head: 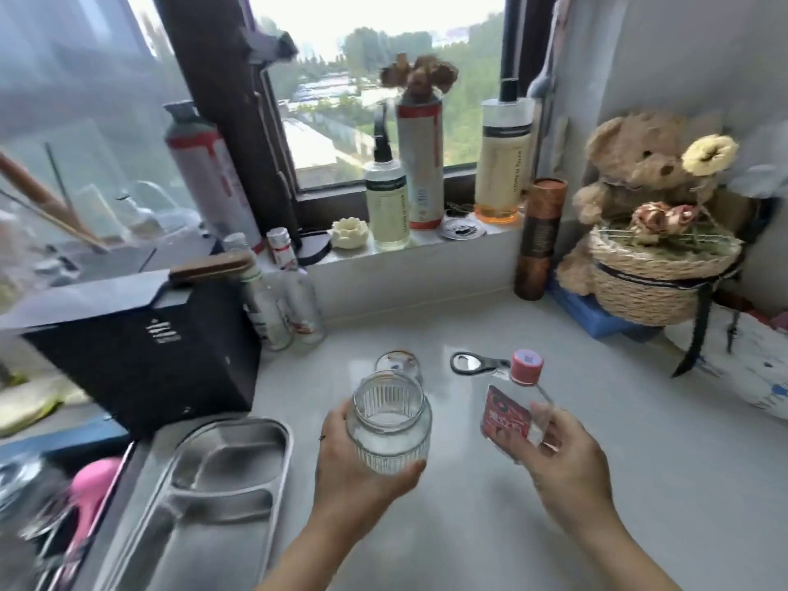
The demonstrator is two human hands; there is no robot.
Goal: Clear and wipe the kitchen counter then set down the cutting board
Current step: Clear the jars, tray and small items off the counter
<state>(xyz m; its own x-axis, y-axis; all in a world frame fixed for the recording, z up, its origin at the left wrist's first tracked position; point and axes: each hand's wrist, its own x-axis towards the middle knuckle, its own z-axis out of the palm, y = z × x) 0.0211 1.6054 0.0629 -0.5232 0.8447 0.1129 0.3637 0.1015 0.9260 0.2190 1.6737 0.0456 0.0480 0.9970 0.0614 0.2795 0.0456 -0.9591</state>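
Observation:
My left hand [354, 467] grips a ribbed clear glass jar [388, 424], held upright above the pale grey counter [639, 484]. My right hand [567, 467] holds a small flat clear bottle [514, 409] with a red cap and red label, tilted slightly. Just behind the jar a small glass [398, 364] stands on the counter. A black bottle opener [475, 363] lies flat behind the bottle. No cutting board or cloth is in view.
A steel compartment tray [221, 484] lies at the left front. A black box [145, 356] stands behind it, with small bottles [290, 309] beside it. Tall bottles line the windowsill [426, 241]. A brown tube [539, 241], teddy bear [639, 172] and woven basket [652, 283] fill the right corner.

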